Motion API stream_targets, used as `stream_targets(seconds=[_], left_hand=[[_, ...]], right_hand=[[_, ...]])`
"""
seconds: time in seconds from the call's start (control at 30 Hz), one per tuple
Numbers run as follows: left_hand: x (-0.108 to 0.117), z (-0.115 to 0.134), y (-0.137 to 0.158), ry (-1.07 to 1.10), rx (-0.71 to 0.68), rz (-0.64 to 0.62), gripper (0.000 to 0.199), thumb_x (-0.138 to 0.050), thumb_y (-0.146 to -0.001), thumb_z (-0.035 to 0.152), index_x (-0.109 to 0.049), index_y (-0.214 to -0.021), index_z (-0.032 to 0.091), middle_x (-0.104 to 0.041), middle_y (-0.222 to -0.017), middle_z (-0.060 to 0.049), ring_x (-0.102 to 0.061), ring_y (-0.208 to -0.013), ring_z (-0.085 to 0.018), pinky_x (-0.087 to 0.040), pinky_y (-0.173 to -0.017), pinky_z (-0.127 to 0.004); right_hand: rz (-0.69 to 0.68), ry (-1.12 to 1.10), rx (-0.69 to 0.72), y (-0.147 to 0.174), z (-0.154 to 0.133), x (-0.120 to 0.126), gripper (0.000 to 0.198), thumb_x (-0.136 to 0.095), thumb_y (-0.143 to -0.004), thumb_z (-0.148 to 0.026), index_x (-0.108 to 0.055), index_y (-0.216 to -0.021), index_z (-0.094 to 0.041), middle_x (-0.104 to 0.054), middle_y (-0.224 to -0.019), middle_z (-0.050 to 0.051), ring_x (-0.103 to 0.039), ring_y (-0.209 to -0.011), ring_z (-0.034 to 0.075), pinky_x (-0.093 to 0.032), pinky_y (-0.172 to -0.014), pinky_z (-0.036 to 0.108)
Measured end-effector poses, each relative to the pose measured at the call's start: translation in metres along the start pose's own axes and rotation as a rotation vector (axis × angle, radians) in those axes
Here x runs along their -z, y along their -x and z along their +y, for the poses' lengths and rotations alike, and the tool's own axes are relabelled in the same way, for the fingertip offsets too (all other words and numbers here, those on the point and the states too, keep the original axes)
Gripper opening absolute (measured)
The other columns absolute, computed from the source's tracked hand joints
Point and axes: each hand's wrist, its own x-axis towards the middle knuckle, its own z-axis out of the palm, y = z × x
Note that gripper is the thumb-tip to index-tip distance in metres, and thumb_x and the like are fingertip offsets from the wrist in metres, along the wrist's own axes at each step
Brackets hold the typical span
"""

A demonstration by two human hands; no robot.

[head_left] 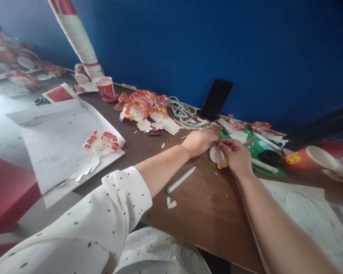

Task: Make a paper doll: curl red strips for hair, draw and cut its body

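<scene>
My left hand point(201, 142) and my right hand point(238, 156) meet over the brown table, fingertips close together. Between them is a cut paper cup point(217, 156), white inside with a red and yellow edge. My right hand pinches its upper part between thumb and fingers. The curled fingers of my left hand close on it from the other side, their tips partly hidden. A white marker with a green end point(181, 180) lies below my left wrist, near small white paper scraps point(172, 204).
A black phone point(216, 99) leans against the blue wall beside a coiled pale cable point(181, 110). Cut red paper-cup shapes point(144, 106) are heaped at the back. A tall cup stack point(77, 38) stands left of them. Green paper point(255, 148) lies right; a white paper tray point(57, 133) lies left.
</scene>
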Motion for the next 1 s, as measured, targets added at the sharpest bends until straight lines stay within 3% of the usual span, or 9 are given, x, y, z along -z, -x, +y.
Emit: stream_targets(seconds=[0.27,0.4,0.53,0.63,0.73,0.83,1.0], left_hand=[[0.002,0.001,0.0,0.004,0.078,-0.05,0.024,-0.048,-0.092,0.022,-0.072,-0.095,0.02,-0.069,-0.099,-0.005,-0.063,-0.095,-0.018,-0.048,-0.079,-0.028],[0.002,0.001,-0.002,0.112,0.125,-0.055,0.022,-0.052,-0.09,0.023,-0.072,-0.097,0.021,-0.072,-0.102,-0.004,-0.064,-0.099,-0.018,-0.048,-0.088,-0.029],[0.003,-0.001,-0.005,0.281,0.384,0.063,0.024,-0.053,-0.09,0.026,-0.071,-0.105,0.022,-0.073,-0.106,-0.003,-0.066,-0.098,-0.017,-0.049,-0.089,-0.028],[0.004,-0.003,-0.005,0.312,0.525,0.053,0.027,-0.058,-0.087,0.038,-0.071,-0.102,0.021,-0.074,-0.099,-0.004,-0.068,-0.092,-0.019,-0.051,-0.084,-0.029],[0.004,-0.001,-0.004,0.298,0.523,-0.054,0.038,-0.066,-0.078,0.051,-0.072,-0.099,0.02,-0.074,-0.098,-0.006,-0.068,-0.092,-0.023,-0.053,-0.082,-0.032],[0.003,0.003,-0.004,0.262,0.506,-0.107,0.033,-0.068,-0.076,0.041,-0.071,-0.1,0.019,-0.074,-0.099,-0.006,-0.068,-0.092,-0.023,-0.053,-0.081,-0.033],[0.004,0.008,-0.003,0.205,0.462,-0.081,0.023,-0.06,-0.081,0.029,-0.072,-0.097,0.019,-0.075,-0.096,-0.007,-0.068,-0.092,-0.023,-0.053,-0.082,-0.033]], right_hand=[[-0.035,-0.018,0.022,0.0,-0.002,-0.001,0.038,-0.075,-0.068,-0.045,-0.069,-0.095,-0.018,-0.073,-0.091,0.006,-0.066,-0.078,0.021,-0.052,-0.071,0.034],[-0.045,-0.035,0.013,-0.002,0.002,-0.001,0.038,-0.075,-0.069,-0.045,-0.068,-0.095,-0.018,-0.073,-0.088,0.007,-0.066,-0.076,0.021,-0.052,-0.07,0.035],[-0.03,-0.019,0.019,-0.002,0.0,0.0,0.037,-0.074,-0.068,-0.045,-0.068,-0.093,-0.019,-0.073,-0.087,0.007,-0.066,-0.076,0.021,-0.052,-0.071,0.035],[-0.024,-0.021,0.018,-0.001,-0.001,0.0,0.036,-0.074,-0.068,-0.045,-0.067,-0.093,-0.019,-0.073,-0.088,0.007,-0.066,-0.077,0.021,-0.052,-0.072,0.035],[-0.027,-0.043,0.027,-0.002,-0.002,0.0,0.037,-0.072,-0.07,-0.045,-0.066,-0.095,-0.019,-0.073,-0.091,0.007,-0.067,-0.08,0.021,-0.053,-0.074,0.036],[-0.024,-0.068,0.034,-0.002,-0.002,-0.001,0.04,-0.072,-0.069,-0.046,-0.066,-0.098,-0.019,-0.073,-0.093,0.008,-0.067,-0.083,0.022,-0.053,-0.075,0.036],[-0.063,-0.04,0.04,0.0,-0.004,-0.002,0.039,-0.07,-0.073,-0.045,-0.068,-0.102,-0.019,-0.074,-0.097,0.009,-0.068,-0.084,0.022,-0.054,-0.075,0.037]])
